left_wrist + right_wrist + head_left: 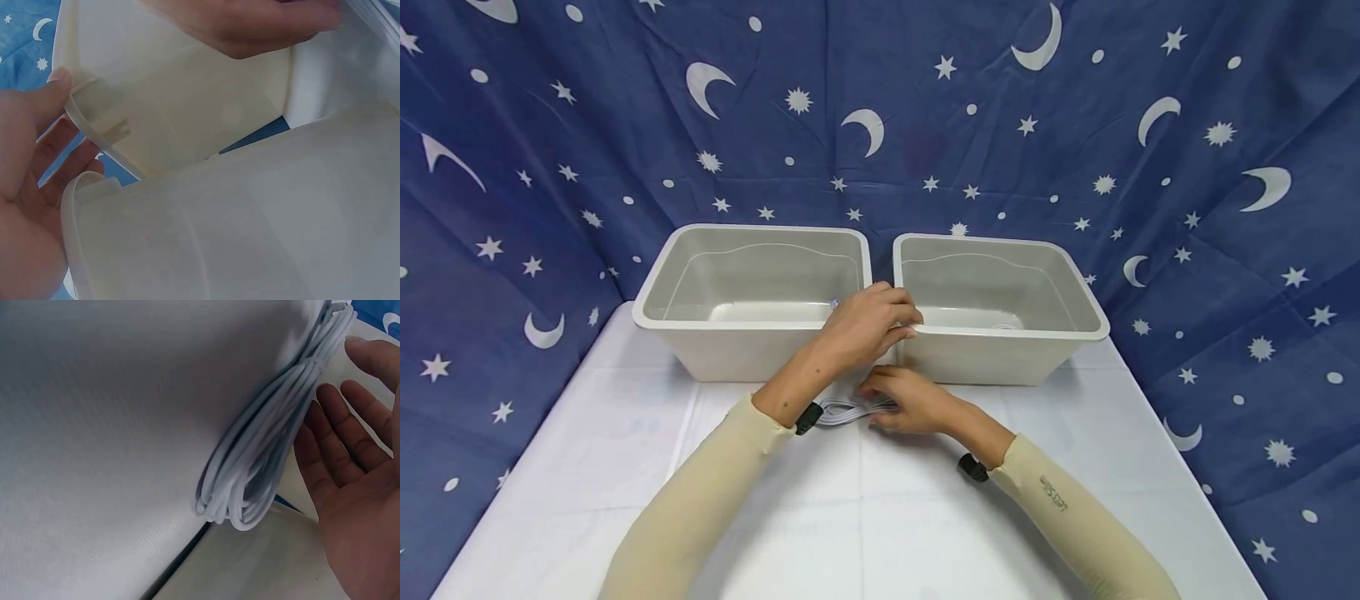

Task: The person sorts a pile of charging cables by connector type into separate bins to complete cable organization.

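Observation:
Two pale grey rectangular bins, the left bin [752, 350] and the right bin [992, 358], stand side by side on the white table. My left hand [868, 321] reaches across the gap to the right bin's near left corner. In the left wrist view its thumb lies on one side of the rim [94, 134], with fingers behind it. In front of the bins lies a bundled white cable [842, 412], tied around its middle [262, 437]. My right hand [913, 400] is beside the cable, fingers spread and relaxed, not wrapped around it.
A small bluish thing [835, 304] shows inside the left bin, partly hidden by my left hand. Something thin and white [1004, 327] lies in the right bin. A blue curtain [917, 150] with moons and stars hangs behind the white table [850, 533].

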Demonstrator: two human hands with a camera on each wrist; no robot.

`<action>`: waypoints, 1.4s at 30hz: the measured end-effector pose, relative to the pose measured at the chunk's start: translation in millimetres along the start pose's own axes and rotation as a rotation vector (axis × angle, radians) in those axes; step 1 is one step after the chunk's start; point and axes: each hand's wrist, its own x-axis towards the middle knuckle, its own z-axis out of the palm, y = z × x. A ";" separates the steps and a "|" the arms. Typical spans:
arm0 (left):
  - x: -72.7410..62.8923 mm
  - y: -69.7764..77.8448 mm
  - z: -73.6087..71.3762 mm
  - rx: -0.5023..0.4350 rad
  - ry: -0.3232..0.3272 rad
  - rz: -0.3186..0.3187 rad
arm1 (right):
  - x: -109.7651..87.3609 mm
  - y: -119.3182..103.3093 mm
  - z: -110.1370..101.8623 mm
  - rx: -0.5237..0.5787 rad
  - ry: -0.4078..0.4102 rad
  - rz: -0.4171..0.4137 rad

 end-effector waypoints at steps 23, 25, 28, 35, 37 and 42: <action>3.3 3.1 2.1 0.003 -0.016 -0.010 | 2.0 6.5 10.9 -0.007 -0.020 0.041; 3.1 3.3 2.1 0.003 -0.019 -0.011 | 1.9 6.2 11.2 -0.002 -0.029 0.036; 2.5 3.3 1.7 0.003 -0.020 -0.015 | 1.2 5.6 11.1 0.002 -0.037 0.028; 1.0 2.1 0.4 -0.010 -0.011 -0.018 | 0.9 3.4 5.1 0.005 -0.050 0.009; 0.8 1.7 0.3 -0.008 -0.011 -0.017 | 0.5 2.1 1.8 0.007 -0.049 -0.002; 1.4 1.3 0.0 -0.002 -0.008 -0.018 | -1.9 -1.3 -6.6 -0.005 -0.045 -0.027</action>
